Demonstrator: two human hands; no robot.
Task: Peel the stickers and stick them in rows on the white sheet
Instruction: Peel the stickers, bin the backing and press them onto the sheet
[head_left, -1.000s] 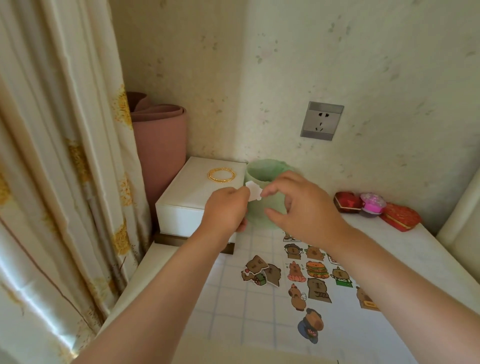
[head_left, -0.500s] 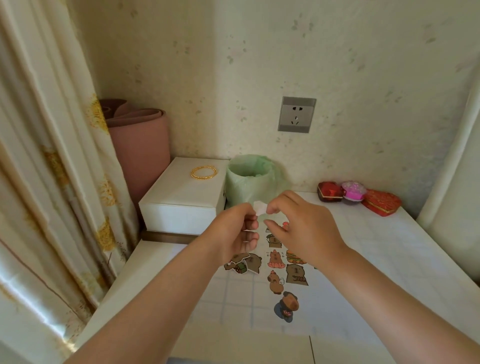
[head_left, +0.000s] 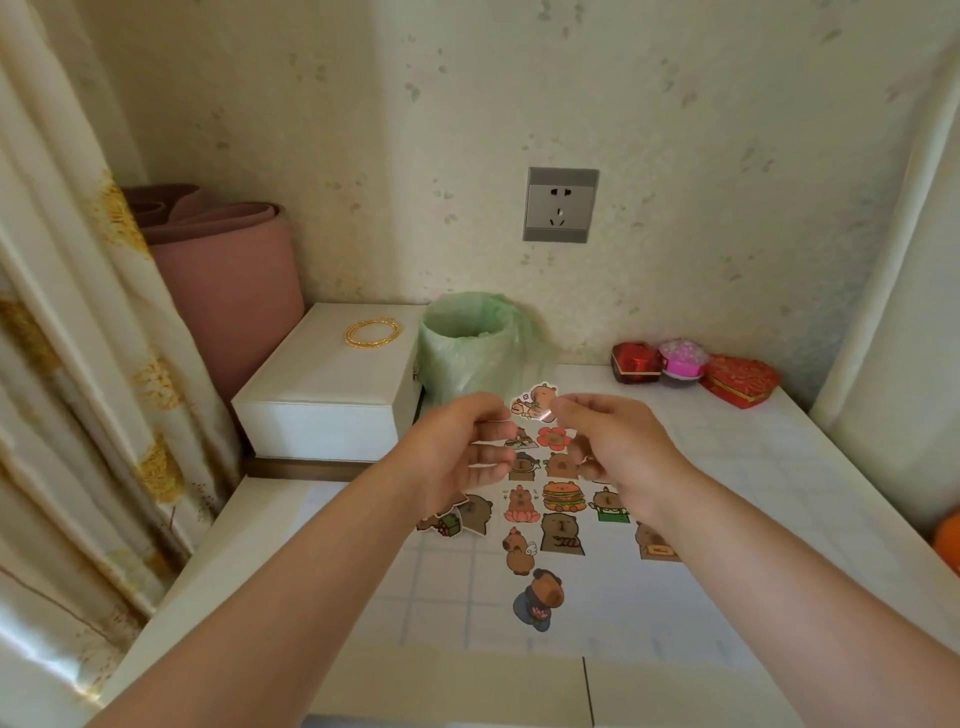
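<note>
A small capybara sticker (head_left: 535, 401) is held in the air between my two hands, picture side toward me. My left hand (head_left: 457, 457) pinches its left edge with curled fingers, and my right hand (head_left: 615, 447) pinches its right edge with thumb and forefinger. Below them lies the white sheet (head_left: 701, 582) with a faint grid, carrying several capybara stickers (head_left: 560, 530) in rough rows. A loose pair of stickers (head_left: 462, 514) lies at the sheet's left, partly hidden by my left wrist.
A bin lined with a green bag (head_left: 475, 345) stands behind my hands against the wall. Left of it is a white box (head_left: 322, 400) with a gold bangle (head_left: 372, 332) on top. Red and pink trinket boxes (head_left: 691, 371) sit at the back right. A curtain (head_left: 67, 364) hangs at left.
My hands have come down from in front of the green bin toward the sheet. The sticker, earlier showing its white back, now shows its printed face.
</note>
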